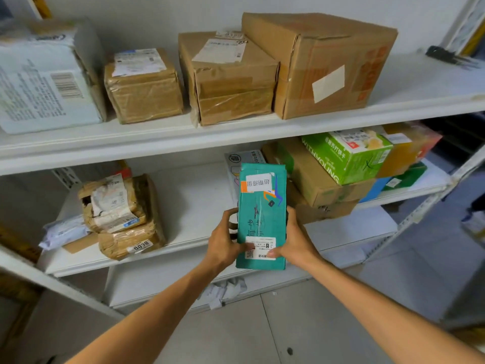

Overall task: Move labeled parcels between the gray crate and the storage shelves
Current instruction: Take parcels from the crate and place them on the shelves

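- You are holding the teal parcel (261, 214) in both hands, off the shelves and upright in front of the middle shelf (194, 200), with its labels facing you.
- Your left hand (224, 241) is gripping the parcel's left edge, with the thumb lying across the lower white label.
- Your right hand (295, 241) is clamping the right edge, with the thumb pressing on the same label.
- A green box (346, 156) is sitting on brown boxes (315, 177) just right of the parcel.
- Taped parcels (120, 214) are lying at the shelf's left.
- Cartons (322, 64) are standing on the upper shelf (157, 143).
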Motion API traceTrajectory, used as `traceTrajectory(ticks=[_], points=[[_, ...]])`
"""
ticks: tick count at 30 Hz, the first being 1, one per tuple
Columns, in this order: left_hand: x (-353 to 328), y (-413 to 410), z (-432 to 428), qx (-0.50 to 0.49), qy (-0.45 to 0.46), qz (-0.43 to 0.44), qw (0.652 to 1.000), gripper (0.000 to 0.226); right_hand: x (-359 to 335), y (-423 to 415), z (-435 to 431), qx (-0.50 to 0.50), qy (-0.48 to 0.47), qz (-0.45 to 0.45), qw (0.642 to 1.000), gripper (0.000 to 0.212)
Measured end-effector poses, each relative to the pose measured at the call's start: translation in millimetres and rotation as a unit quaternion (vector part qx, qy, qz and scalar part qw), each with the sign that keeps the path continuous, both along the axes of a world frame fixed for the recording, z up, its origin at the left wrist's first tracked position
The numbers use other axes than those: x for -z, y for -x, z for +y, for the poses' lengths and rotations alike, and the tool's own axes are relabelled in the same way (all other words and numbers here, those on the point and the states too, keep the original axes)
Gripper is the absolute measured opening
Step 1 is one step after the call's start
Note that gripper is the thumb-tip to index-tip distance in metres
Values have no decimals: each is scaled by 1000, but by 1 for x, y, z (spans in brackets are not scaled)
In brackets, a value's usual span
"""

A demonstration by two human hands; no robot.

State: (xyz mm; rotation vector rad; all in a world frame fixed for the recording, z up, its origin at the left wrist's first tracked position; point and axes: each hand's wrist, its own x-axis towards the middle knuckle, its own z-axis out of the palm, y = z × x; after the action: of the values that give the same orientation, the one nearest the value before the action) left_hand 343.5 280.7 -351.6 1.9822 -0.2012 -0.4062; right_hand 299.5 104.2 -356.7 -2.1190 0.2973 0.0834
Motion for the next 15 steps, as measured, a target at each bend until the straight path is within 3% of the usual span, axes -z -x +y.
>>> traceTrajectory(ticks=[8,11,15], points=[[26,45,-41,43,21,35,998,87,29,62,-40,51,40,-13,998,118],[45,63,-69,51,39,41,997,77,39,99,-62,86,41,-21,995,112],[68,91,-114,72,66,53,994,83,48,142,-96,147,51,-13,988,113]])
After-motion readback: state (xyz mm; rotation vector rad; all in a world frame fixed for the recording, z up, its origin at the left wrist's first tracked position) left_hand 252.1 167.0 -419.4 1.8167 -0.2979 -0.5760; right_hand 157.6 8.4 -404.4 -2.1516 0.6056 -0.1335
